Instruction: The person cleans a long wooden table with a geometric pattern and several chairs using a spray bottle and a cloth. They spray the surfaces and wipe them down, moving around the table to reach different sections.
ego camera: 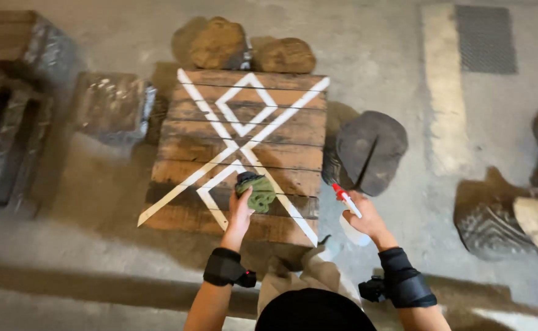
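Note:
My left hand (240, 214) grips a crumpled green cloth (256, 191) and presses it on the near part of a low wooden slatted table (293, 135). White painted lines crossing in an X with diamonds mark the table's top. My right hand (366, 219) holds a white spray bottle (350, 216) with a red nozzle, off the table's near right corner, nozzle pointing up and left. Both wrists wear black bands.
A round dark log stump (370, 150) stands right of the table. Two brown rocks (247, 48) lie behind it. Grey stone blocks (112, 104) sit at the left, and carved stone pieces (508, 214) at the right. The floor is concrete with a pale painted stripe (443, 79).

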